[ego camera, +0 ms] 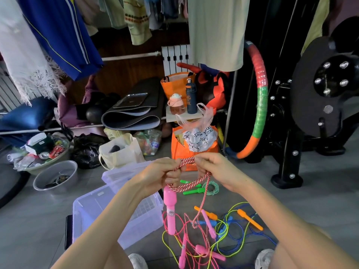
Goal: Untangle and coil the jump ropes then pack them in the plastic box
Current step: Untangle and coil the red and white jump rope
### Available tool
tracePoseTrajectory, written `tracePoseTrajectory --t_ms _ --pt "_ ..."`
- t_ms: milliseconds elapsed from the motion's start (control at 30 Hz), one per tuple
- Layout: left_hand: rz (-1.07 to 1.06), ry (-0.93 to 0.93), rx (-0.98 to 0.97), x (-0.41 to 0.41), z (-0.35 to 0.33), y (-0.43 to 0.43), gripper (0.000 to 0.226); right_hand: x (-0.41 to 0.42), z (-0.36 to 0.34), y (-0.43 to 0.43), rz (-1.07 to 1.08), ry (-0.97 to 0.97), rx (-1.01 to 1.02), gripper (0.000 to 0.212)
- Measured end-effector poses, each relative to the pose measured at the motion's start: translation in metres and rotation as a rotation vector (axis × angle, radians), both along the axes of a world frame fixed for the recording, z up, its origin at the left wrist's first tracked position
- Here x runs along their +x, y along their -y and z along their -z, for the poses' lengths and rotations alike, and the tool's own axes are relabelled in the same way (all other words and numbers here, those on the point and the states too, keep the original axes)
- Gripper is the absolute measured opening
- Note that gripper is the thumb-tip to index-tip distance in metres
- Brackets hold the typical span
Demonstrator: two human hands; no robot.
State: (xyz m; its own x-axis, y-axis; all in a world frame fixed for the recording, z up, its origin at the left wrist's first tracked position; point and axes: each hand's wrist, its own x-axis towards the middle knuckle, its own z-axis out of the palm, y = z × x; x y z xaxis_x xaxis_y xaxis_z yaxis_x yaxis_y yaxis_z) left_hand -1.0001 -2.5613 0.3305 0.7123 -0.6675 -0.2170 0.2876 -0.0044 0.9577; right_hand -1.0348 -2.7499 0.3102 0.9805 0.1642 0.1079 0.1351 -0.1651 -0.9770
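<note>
My left hand point(163, 171) and my right hand point(211, 167) both grip a red-and-white twisted jump rope point(186, 188), held up in loops between them. Its pink handle point(170, 210) hangs below my left hand, and a strand trails down to the floor. Under it lies a tangle of ropes point(223, 235) in yellow-green, pink and blue, with orange, blue and pink handles. A green rope with green handles point(202, 188) lies coiled farther back. The clear plastic box point(93, 208) stands open at the left, its lid point(124, 171) behind it.
An orange bag point(192, 150) stands just beyond my hands. A grey basin point(56, 175) and a bowl of clutter point(42, 150) sit at the left. A black weight machine point(310, 113) and a striped hoop point(258, 105) fill the right. Clothes hang overhead. My shoes point(138, 261) show at the bottom.
</note>
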Motion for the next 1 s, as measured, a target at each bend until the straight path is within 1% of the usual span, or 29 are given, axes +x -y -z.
tracePoseTrajectory --t_ms 67,133,233,267,333,400,467,533,567,633,667,700,733,767,833,867,900,933,1000 --pt "-0.003 0.065 0.068 0.002 -0.001 0.0 0.023 -0.002 0.002 0.0 0.003 -0.018 0.023 0.029" --pt "-0.045 0.063 0.043 0.004 -0.002 0.003 0.025 -0.005 0.011 -0.002 -0.026 -0.078 0.154 0.02" --pt "-0.116 -0.081 -0.161 0.009 -0.005 0.005 0.025 -0.008 0.035 -0.001 -0.1 -0.211 0.386 0.019" --pt "-0.133 -0.137 -0.259 0.013 -0.006 0.002 0.024 -0.009 0.044 0.0 -0.12 -0.238 0.414 0.017" --pt "-0.156 -0.203 -0.454 0.025 -0.013 -0.008 0.029 -0.012 0.064 0.004 -0.11 -0.275 0.373 0.014" --pt "-0.205 -0.198 -0.545 0.035 -0.021 -0.023 0.038 -0.012 0.087 0.011 0.018 -0.31 0.315 0.015" --pt "-0.258 -0.2 -0.597 0.042 -0.028 -0.038 0.043 -0.01 0.112 0.026 0.231 -0.335 0.24 0.015" --pt "-0.294 -0.219 -0.675 0.048 -0.031 -0.054 0.033 -0.011 0.135 0.045 0.425 -0.372 0.175 0.013" --pt "-0.32 -0.223 -0.699 0.051 -0.032 -0.06 0.026 -0.012 0.144 0.053 0.502 -0.392 0.177 0.012" --pt "-0.411 -0.211 -0.639 0.055 -0.028 -0.069 0.016 -0.012 0.15 0.061 0.635 -0.382 0.155 0.012" --pt "-0.466 -0.192 -0.569 0.058 -0.025 -0.071 0.018 -0.011 0.143 0.06 0.685 -0.33 0.096 0.015" --pt "-0.517 -0.171 -0.496 0.06 -0.019 -0.072 0.024 -0.008 0.131 0.057 0.715 -0.238 0.006 0.019" --pt "-0.559 -0.153 -0.434 0.062 -0.014 -0.07 0.03 -0.005 0.113 0.051 0.7 -0.123 -0.101 0.025" --pt "-0.594 -0.13 -0.38 0.064 -0.009 -0.067 0.033 -0.002 0.09 0.043 0.642 -0.005 -0.224 0.03" --pt "-0.623 -0.072 -0.265 0.064 -0.002 -0.06 0.035 0.004 0.033 0.024 0.507 0.191 -0.47 0.024" --pt "-0.625 -0.045 -0.219 0.063 -0.001 -0.056 0.036 0.008 0.001 0.016 0.454 0.29 -0.546 0.021" --pt "-0.625 -0.022 -0.195 0.062 0.0 -0.052 0.036 0.01 -0.035 0.009 0.414 0.404 -0.575 0.021" --pt "-0.621 -0.01 -0.195 0.06 0.0 -0.048 0.036 0.011 -0.073 0.002 0.407 0.52 -0.549 0.02" --pt "-0.612 -0.025 -0.222 0.059 -0.001 -0.043 0.036 0.014 -0.142 -0.003 0.485 0.731 -0.396 0.018"
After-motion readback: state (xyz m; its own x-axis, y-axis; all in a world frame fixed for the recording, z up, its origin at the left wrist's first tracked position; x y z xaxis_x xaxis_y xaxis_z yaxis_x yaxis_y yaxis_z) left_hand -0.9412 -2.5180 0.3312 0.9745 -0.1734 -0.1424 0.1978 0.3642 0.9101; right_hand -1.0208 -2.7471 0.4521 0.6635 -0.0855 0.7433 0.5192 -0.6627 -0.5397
